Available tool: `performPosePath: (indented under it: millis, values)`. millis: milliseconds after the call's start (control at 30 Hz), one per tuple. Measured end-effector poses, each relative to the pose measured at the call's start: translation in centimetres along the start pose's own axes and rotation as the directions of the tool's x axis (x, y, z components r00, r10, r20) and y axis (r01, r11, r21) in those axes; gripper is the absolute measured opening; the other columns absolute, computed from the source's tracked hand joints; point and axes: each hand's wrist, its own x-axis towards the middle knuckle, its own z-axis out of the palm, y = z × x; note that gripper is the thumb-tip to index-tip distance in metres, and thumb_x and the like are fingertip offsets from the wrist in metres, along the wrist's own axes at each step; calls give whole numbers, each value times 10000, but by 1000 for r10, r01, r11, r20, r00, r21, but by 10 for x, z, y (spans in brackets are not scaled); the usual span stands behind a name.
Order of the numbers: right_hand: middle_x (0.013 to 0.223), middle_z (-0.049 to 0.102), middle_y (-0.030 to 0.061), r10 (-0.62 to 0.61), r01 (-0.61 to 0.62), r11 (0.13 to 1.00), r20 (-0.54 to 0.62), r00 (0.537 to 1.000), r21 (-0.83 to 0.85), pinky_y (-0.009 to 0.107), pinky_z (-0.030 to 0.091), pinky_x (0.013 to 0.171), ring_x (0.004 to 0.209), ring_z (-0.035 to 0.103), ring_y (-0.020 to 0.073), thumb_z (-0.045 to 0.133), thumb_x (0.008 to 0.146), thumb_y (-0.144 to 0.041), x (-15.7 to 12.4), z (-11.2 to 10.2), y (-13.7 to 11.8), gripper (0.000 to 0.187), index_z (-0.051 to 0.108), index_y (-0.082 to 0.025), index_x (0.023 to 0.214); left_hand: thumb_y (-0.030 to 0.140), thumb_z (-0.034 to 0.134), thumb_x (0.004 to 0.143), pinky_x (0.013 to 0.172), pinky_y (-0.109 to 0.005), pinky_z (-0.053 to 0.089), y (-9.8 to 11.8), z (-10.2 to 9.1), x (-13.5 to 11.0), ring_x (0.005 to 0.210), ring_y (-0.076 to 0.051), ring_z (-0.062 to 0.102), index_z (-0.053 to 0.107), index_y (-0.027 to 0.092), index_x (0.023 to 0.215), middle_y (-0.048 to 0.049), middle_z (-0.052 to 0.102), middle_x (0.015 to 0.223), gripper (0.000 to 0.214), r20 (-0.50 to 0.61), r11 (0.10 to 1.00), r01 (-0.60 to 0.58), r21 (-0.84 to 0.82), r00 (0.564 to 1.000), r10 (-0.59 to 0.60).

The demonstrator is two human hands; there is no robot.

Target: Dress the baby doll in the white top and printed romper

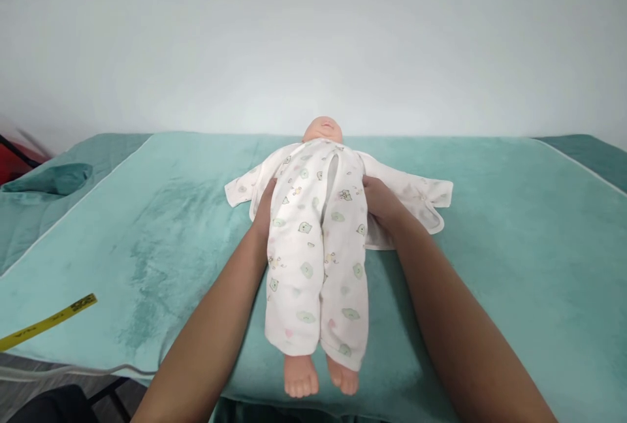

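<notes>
A baby doll [323,128] lies on its back, head toward the wall and bare feet [300,377] toward me. White printed baby trousers [298,253] cover its legs and reach up over its torso, with a slit at the upper front. A matching white baby top [409,194] spreads out to both sides beneath them, sleeves outstretched. My left hand [266,206] is closed at the left side of the trousers, its fingers mostly hidden behind the cloth. On the right side, my right hand [381,202] grips the trousers at the same height, fingertips out of sight.
Under the doll is a teal padded cover [514,266] with pale piping, and a white wall [313,44] rises behind it. A yellow printed strip [49,322] lies near the left front edge. Something red [17,162] and a folded teal cloth [51,179] are at far left.
</notes>
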Motion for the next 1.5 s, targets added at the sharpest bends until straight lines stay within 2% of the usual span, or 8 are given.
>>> performPosePath:
  millis: [133,300,600,833,1000,1100,1233,1500]
  values:
    - [834,708,72,-27,8,971,-76,997,-238,263,441,659,789,584,199,547,693,-222,3,3,-3,138,654,-138,715,198,509,909,869,-302,477,3,12,-1,911,-191,572,625,154,926,-39,644,840,125,-88,992,118,-39,989,-121]
    - [720,639,56,-24,-47,897,-154,988,-440,264,376,607,676,481,151,527,721,-219,13,8,1,108,516,-161,631,209,451,931,853,-282,457,2,16,5,904,-180,553,607,151,889,-43,624,847,172,-114,989,144,-46,982,-148]
    - [635,591,44,1,-65,897,-144,990,-437,246,337,573,666,455,147,528,706,-191,11,6,-2,181,457,-162,542,167,489,901,936,-302,429,3,17,8,1076,-217,524,608,180,874,-52,639,908,123,-117,993,120,17,986,-118]
    - [784,693,68,-25,-23,939,-136,990,-343,257,403,621,759,557,206,495,727,-242,4,5,-2,154,557,-148,623,183,557,818,948,-311,444,-15,10,14,1016,-199,582,615,187,884,-32,650,980,88,-117,989,-72,131,989,87]
    - [818,705,59,-67,20,964,-170,983,-264,279,425,685,776,568,201,513,713,-271,6,5,2,187,639,-132,722,248,635,776,939,-299,471,-21,5,16,998,-174,616,626,200,993,-36,666,1046,223,-180,934,-320,163,921,346]
    - [878,710,69,-91,15,969,-302,949,-246,295,441,728,809,590,199,507,734,-262,6,5,4,220,670,-136,810,306,587,847,1003,-305,444,-15,3,16,1082,-183,609,674,194,1013,-56,681,1109,218,-138,883,-415,220,883,449]
    - [944,708,73,-98,43,990,-445,890,-131,306,475,787,842,623,183,527,774,-279,7,7,8,272,657,-149,974,422,543,903,1092,-336,387,-7,2,13,1212,-212,566,707,216,1107,-48,671,1223,334,16,892,-377,248,922,386]
    - [1128,659,84,-346,257,908,-245,906,-332,372,445,938,1013,577,208,475,824,-236,6,5,13,378,658,-183,1150,443,535,916,1168,-381,298,-5,-3,18,1344,-219,469,675,254,1211,-31,587,1372,377,157,937,-264,229,960,232]
